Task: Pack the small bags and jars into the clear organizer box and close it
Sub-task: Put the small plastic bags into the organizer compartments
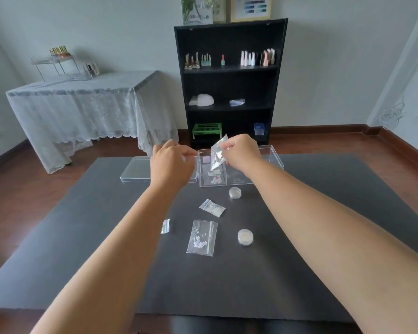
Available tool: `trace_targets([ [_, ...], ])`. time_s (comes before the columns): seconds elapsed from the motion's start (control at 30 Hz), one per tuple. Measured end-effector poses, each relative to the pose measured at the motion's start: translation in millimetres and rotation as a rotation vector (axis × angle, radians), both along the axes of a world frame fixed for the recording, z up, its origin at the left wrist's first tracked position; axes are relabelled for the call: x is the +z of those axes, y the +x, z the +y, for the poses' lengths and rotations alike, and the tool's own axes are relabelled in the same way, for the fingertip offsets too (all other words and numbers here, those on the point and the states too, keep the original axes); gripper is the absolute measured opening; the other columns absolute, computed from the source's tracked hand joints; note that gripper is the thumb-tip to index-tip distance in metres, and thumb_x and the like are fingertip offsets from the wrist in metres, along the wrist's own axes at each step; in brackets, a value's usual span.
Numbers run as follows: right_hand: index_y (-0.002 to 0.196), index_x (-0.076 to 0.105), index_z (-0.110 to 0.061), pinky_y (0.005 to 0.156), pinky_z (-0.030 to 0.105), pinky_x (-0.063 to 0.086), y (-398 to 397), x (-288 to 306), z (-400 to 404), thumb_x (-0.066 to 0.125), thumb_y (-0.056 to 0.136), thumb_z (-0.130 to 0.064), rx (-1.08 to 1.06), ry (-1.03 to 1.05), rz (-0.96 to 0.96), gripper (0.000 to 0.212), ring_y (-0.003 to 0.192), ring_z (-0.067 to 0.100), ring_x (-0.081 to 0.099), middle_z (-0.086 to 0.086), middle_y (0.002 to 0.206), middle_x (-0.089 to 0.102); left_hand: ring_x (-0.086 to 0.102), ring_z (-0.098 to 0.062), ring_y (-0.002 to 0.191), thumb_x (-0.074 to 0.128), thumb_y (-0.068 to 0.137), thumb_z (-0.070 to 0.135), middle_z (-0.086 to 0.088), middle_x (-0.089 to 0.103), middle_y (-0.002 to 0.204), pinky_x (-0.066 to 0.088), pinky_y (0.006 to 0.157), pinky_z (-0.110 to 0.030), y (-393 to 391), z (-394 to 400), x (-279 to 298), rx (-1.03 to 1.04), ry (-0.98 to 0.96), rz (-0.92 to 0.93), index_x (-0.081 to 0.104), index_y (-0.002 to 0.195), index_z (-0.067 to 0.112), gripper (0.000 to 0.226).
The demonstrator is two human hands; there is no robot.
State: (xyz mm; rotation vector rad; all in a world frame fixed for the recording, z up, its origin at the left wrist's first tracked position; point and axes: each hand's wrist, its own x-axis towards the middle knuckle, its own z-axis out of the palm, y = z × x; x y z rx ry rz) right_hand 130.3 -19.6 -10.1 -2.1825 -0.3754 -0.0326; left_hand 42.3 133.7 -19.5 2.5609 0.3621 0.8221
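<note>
The clear organizer box (273, 154) stands open at the far side of the dark table (82, 237), its lid (135, 169) lying flat to the left. My right hand (241, 153) pinches a small clear bag (217, 153) above the box. My left hand (171, 162) hovers beside it, fingers curled; what they touch is hidden. On the table lie three small bags: one with pale beads (202, 237), one smaller (212, 207), one tiny (165, 226). Two small round jars (235, 192) (245, 236) stand near them. Some bags sit inside the box.
A black bookshelf (229, 80) with polish bottles stands behind the table. A side table under a lace cloth (82, 104) is at the left back. The floor is dark wood.
</note>
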Motion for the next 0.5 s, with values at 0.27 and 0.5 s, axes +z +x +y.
trace_targets([
  [0.27,0.052,0.038,-0.006,0.056,0.043,0.045,-9,-5,15,0.045,0.080,0.001,0.175,-0.276,-0.126,0.030,0.054,0.020,0.034,0.011,0.053,0.034,0.056,-0.007,0.086,0.065,0.084,0.032,0.014,0.061,0.086,0.039,0.068,-0.022,-63,-9,-18,-0.290,-0.153,0.269,0.074,0.092,0.037,0.013],
  [0.5,0.097,0.073,-0.011,0.072,0.032,0.044,-12,-16,20,0.042,0.093,-0.009,0.228,-0.283,-0.181,0.031,0.087,0.023,0.052,0.006,0.106,0.047,0.048,-0.007,0.101,0.066,0.065,0.073,0.018,0.050,0.105,0.040,0.084,-0.027,-92,-2,-24,-0.438,0.015,0.600,0.062,0.119,0.042,0.062],
])
